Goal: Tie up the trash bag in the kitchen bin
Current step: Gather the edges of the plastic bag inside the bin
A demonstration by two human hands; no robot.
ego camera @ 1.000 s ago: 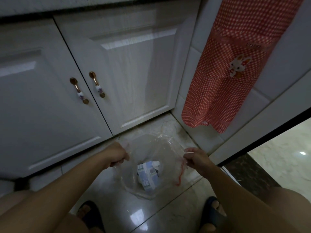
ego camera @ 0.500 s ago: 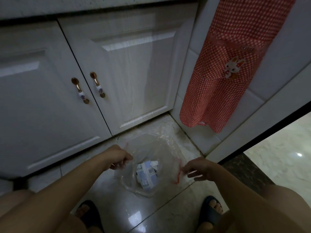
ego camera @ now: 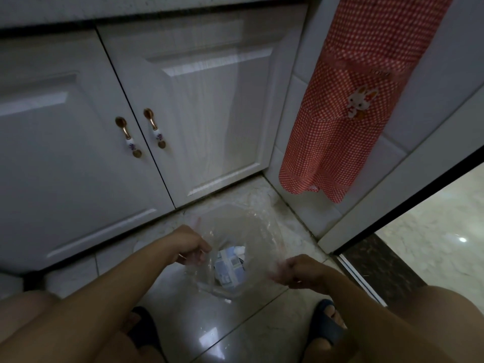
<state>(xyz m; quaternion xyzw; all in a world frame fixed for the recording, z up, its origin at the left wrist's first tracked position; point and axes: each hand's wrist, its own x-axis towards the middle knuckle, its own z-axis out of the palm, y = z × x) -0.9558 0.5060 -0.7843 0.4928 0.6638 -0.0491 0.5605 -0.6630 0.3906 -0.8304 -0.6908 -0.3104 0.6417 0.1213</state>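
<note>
Low in the middle of the frame, the left hand pinches the clear trash bag rim (still open). The right hand is blurry; I cannot tell its grip.

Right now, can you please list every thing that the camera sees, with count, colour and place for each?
trash bag: one, clear plastic, on the floor between the hands, mouth open
carton: one, blue and white, inside the bag
cabinet doors: two, white, behind the bag, both closed
door handles: two, gold with white, where the doors meet
apron: one, red with white dots and a rabbit, hanging at the right
floor: glossy pale tiles
slippers: two, dark blue, on the feet at the bottom
left hand: gripping the bag's left rim
right hand: at the bag's right rim, blurred
</note>
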